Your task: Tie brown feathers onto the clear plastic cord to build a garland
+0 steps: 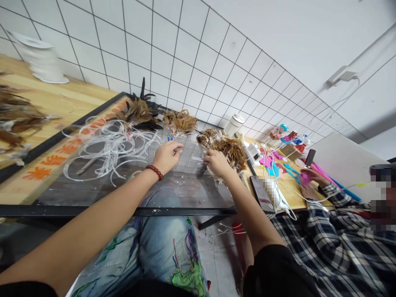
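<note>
Across the top, a dark grid (193,66) lines the white wall (272,29); a plug (348,76) sits upper right, a plaid shirt (343,251) lower right.

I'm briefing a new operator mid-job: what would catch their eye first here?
Probably the tangle of translucent white strands on the glossy tabletop, left of the left hand. Next, the thick brown feathers by the right hand. Farther right, bright pink pieces stand out on the wooden table.

Black sleeves (276,270), beaded reddish bracelet (156,170)
</note>
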Available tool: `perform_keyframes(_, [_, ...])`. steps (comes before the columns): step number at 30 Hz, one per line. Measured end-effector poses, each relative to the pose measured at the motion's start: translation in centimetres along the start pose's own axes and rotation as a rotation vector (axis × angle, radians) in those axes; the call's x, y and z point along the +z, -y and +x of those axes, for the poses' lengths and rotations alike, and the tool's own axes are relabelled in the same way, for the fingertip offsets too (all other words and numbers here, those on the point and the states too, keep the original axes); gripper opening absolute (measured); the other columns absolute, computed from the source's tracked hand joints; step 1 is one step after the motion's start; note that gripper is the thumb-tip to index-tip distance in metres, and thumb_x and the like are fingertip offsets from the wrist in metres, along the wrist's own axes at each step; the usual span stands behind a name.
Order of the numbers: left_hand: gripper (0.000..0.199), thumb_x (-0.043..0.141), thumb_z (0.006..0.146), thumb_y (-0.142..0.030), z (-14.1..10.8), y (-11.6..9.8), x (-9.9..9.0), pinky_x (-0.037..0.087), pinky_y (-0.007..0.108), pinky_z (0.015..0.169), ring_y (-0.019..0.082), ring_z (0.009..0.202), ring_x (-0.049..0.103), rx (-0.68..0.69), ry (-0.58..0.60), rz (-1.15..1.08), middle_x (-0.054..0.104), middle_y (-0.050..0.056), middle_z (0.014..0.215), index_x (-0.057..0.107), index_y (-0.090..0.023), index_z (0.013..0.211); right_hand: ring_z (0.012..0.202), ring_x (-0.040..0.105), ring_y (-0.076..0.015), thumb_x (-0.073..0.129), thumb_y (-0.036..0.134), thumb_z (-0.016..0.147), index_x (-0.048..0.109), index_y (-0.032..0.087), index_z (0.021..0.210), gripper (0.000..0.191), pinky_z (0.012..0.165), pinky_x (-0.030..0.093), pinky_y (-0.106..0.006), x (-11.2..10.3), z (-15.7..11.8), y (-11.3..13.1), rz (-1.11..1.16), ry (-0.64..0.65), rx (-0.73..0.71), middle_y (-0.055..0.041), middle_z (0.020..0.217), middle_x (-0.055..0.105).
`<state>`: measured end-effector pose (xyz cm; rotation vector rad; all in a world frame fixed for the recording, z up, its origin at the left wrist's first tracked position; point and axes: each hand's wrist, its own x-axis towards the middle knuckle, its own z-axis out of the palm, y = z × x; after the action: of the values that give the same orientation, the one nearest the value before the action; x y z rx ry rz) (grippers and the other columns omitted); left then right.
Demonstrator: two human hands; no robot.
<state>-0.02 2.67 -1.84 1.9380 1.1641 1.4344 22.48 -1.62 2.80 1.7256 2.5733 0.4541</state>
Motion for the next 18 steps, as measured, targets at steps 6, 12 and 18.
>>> perform_keyframes(6, [0.013,0.07,0.063,-0.026,0.4,-0.5,0.0,0.049,0.03,0.067,0.017,0.065,0.06,-0.31,-0.012,-0.332,0.071,0.005,0.071,0.074,-0.019,0.073,0.076,0.058,-0.0162,0.049,0.023,0.086,0.062,0.023,0.087,0.013,0.071,0.039,-0.027,0.8,1.6,3.3,0.557,-0.341,0.325,-0.0021,0.083,0.068])
perform_keyframes(12, [0.036,0.081,0.051,-0.035,0.0,-1.6,0.2,0.045,0.027,0.06,0.013,0.06,0.055,-0.532,0.069,-0.653,0.071,0.005,0.069,0.076,-0.016,0.082,0.054,0.049,-0.0111,0.051,0.032,0.081,0.057,0.02,0.076,0.014,0.056,0.037,-0.023,3.0,2.8,6.9,1.181,-0.308,0.356,0.0026,0.065,0.063])
perform_keyframes(18, [0.037,0.083,0.05,-0.039,-0.2,-1.5,0.6,0.043,0.025,0.057,0.01,0.056,0.052,-0.625,0.131,-0.814,0.065,0.004,0.062,0.074,-0.013,0.074,0.055,0.049,-0.011,0.054,0.034,0.078,0.058,0.02,0.076,0.015,0.058,0.038,-0.023,2.9,2.8,7.5,1.281,-0.299,0.316,0.0021,0.064,0.062])
